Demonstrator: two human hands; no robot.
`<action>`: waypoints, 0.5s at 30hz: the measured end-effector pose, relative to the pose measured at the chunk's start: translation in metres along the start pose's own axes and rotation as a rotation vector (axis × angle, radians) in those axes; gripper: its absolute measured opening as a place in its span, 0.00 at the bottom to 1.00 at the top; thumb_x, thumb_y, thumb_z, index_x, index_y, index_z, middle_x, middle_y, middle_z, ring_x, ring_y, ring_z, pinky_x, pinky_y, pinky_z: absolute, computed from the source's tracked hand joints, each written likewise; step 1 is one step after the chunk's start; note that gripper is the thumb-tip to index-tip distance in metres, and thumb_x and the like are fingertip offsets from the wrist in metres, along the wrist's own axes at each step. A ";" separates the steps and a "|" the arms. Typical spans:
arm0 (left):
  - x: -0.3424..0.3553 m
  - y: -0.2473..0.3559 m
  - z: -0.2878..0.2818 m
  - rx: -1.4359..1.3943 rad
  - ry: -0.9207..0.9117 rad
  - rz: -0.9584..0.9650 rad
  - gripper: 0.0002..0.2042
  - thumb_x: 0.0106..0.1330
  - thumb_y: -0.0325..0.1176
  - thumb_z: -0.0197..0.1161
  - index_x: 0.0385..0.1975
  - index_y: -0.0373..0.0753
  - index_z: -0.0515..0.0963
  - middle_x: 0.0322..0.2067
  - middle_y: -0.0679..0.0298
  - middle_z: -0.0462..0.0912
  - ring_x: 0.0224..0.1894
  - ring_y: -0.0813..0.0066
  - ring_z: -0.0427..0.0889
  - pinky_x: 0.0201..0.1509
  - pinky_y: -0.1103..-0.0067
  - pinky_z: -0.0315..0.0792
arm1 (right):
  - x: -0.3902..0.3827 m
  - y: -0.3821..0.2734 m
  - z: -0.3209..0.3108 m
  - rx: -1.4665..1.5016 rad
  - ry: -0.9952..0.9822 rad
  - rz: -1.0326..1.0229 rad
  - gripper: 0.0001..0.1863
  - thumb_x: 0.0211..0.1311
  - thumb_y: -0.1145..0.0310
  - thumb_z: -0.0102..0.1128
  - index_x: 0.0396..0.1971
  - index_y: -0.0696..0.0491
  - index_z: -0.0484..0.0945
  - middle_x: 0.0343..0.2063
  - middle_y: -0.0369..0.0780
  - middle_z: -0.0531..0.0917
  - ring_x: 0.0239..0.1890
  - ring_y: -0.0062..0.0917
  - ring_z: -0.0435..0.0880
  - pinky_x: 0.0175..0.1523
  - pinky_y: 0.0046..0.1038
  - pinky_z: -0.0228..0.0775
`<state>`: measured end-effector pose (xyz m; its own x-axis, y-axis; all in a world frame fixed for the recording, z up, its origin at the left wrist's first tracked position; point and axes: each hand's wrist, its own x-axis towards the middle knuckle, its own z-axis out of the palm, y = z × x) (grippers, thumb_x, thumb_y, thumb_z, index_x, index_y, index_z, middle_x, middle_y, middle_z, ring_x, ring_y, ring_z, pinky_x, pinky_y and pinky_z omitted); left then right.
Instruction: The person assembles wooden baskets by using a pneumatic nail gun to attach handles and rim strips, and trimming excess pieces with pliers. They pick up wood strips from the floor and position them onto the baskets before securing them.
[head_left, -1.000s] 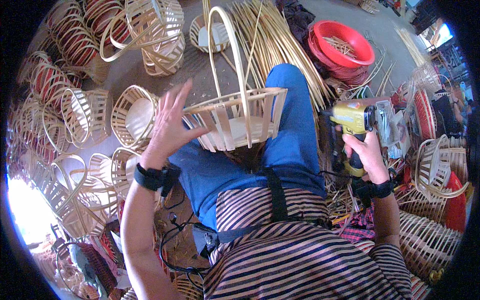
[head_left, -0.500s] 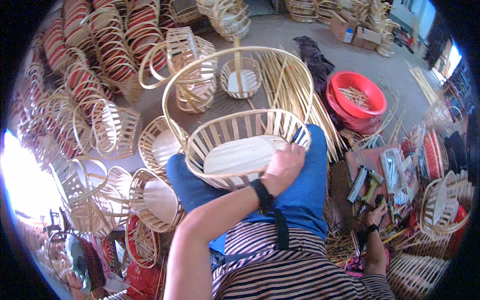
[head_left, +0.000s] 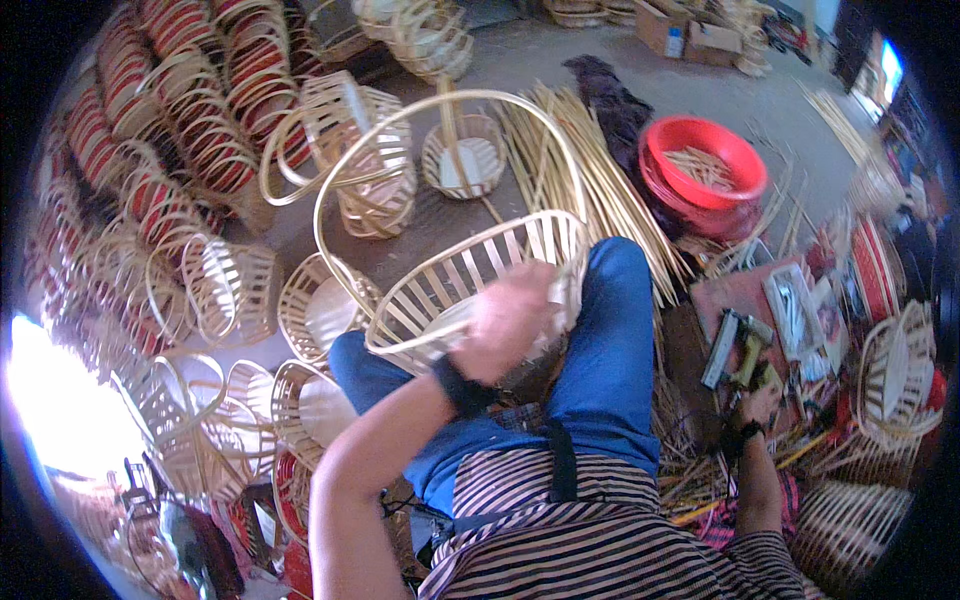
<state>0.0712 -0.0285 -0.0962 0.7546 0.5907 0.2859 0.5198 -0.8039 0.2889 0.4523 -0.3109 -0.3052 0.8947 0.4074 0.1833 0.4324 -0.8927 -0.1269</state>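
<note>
The left hand (head_left: 510,315) bends over the near side of the slatted basket (head_left: 445,322), which sits across the blue trousers (head_left: 610,340); blur hides whether its fingers grip the rim or merely rest there. Right of the basket, the right hand (head_left: 760,402) is at the handle of a yellow-and-dark gun-shaped tool (head_left: 750,353) — clasped or loose, I cannot tell. The step in hand seems to be steadying the basket; the next move would call for a sure hold on its thin rim. Its slats look flat and pale, its arched handle (head_left: 480,95) slim and smooth. Left of it stand similar baskets (head_left: 315,405); beyond it lie long straight sticks (head_left: 600,180), then a glossy red basin (head_left: 738,152) and, farthest, cardboard boxes (head_left: 712,43).
</note>
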 end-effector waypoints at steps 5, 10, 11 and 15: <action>-0.042 -0.056 -0.066 -0.524 -0.035 -0.272 0.08 0.53 0.31 0.51 0.31 0.35 0.70 0.24 0.61 0.71 0.32 0.72 0.70 0.36 0.78 0.65 | 0.010 -0.048 -0.038 0.166 0.136 -0.221 0.21 0.37 0.75 0.52 0.38 0.59 0.65 0.35 0.49 0.69 0.39 0.41 0.66 0.45 0.34 0.57; -0.109 -0.095 -0.069 -0.388 -0.100 -0.684 0.18 0.61 0.40 0.36 0.31 0.33 0.70 0.28 0.61 0.73 0.33 0.73 0.70 0.39 0.78 0.62 | -0.010 -0.145 -0.051 0.388 0.026 -0.502 0.21 0.36 0.75 0.52 0.38 0.59 0.65 0.36 0.50 0.69 0.39 0.42 0.66 0.46 0.35 0.57; -0.117 -0.093 -0.065 -0.394 -0.153 -0.725 0.19 0.61 0.41 0.34 0.31 0.33 0.70 0.28 0.61 0.73 0.33 0.73 0.70 0.40 0.78 0.62 | -0.015 -0.161 -0.048 0.408 -0.028 -0.537 0.21 0.36 0.76 0.52 0.38 0.59 0.65 0.36 0.50 0.69 0.39 0.42 0.66 0.46 0.35 0.57; -0.144 -0.083 -0.059 -0.567 -0.060 -0.809 0.18 0.61 0.41 0.34 0.29 0.34 0.69 0.30 0.62 0.71 0.35 0.75 0.67 0.44 0.80 0.58 | -0.040 -0.212 -0.021 0.433 -0.367 -0.589 0.19 0.39 0.73 0.50 0.37 0.59 0.66 0.34 0.50 0.70 0.38 0.43 0.67 0.43 0.35 0.59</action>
<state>-0.1044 -0.0428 -0.1072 0.2836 0.9302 -0.2332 0.6309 0.0022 0.7759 0.3221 -0.1424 -0.2648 0.4545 0.8906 0.0163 0.7806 -0.3895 -0.4888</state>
